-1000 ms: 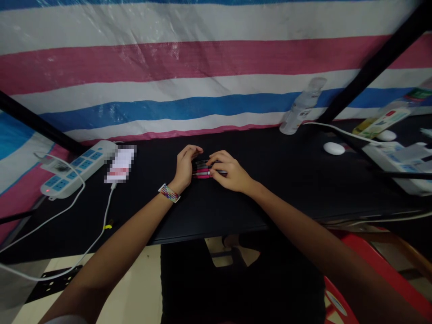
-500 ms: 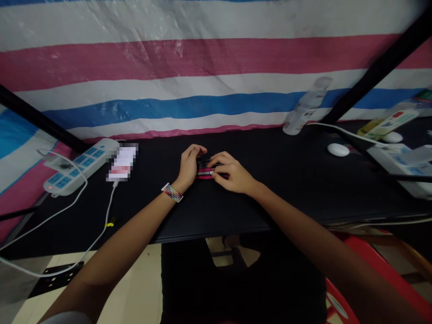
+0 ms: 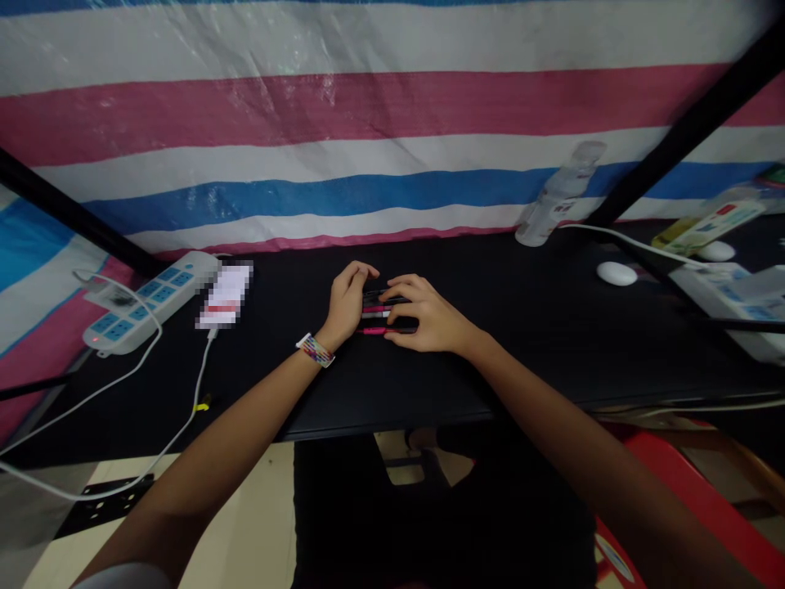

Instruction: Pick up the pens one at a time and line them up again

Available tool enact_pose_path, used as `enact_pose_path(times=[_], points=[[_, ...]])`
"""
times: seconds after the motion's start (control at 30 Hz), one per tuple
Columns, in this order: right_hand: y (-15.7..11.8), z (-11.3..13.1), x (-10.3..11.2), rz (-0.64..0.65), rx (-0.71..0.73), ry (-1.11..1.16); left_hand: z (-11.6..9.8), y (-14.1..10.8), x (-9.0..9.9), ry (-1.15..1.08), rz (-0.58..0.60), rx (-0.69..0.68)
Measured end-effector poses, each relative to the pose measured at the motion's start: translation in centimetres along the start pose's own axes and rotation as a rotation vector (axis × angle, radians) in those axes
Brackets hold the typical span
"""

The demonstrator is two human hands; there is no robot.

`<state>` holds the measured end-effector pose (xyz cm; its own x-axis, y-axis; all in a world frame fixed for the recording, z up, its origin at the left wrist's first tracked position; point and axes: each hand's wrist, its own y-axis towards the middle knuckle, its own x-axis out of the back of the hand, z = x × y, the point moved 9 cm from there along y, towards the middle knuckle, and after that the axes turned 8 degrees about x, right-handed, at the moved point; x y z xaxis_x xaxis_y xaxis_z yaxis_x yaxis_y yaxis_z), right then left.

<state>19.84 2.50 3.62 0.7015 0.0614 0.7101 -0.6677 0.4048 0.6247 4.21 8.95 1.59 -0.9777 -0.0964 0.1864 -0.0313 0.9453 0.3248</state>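
Between my hands, several pens lie side by side on the black table [image 3: 540,327]. Nearest me is a pink pen [image 3: 373,331], a small gap apart from the others. Beyond it are a pen with pink and white parts [image 3: 374,313] and darker pens [image 3: 371,298]. My left hand [image 3: 348,301] stands on its edge at the pens' left ends, fingers bent over and palm towards them. Over the right part of the pens, my right hand [image 3: 426,315] has its fingers spread, thumb at the pink pen and fingertips on the farther ones. It hides their right ends.
At the left are a power strip [image 3: 153,301] and a phone [image 3: 226,294] with a white charging cable [image 3: 199,376]. A clear bottle [image 3: 561,196], a white mouse [image 3: 616,273] and another power strip [image 3: 715,294] lie to the right. A striped sheet [image 3: 368,106] hangs behind.
The nearest pink pen has shifted towards me, leaving a gap from the others. My right thumb and fingers have spread wider. My left hand stays nearly still.
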Motion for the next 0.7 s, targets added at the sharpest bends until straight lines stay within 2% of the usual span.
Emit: enact_pose_path(times=[0.13,0.27,0.4,0.53,0.7], points=[[0.0,0.0,-0.3,-0.011,0.026,0.023,-0.9,-0.2,-0.1,0.018,0.009,-0.044],[0.2,-0.2,0.8,-0.140,0.002,0.111,-1.6,-0.1,0.1,-0.019,0.036,-0.075],[-0.1,-1.2,2.4,-0.282,-0.125,0.104,-2.6,-0.7,-0.4,0.010,0.124,-0.121],[-0.5,-2.4,2.3,-0.278,-0.252,0.158,-3.8,-1.6,-1.0,0.172,0.151,-0.222],[-0.6,-3.5,3.0,-0.343,-0.346,0.152,-2.6,-0.8,-0.7,0.003,0.141,-0.157]])
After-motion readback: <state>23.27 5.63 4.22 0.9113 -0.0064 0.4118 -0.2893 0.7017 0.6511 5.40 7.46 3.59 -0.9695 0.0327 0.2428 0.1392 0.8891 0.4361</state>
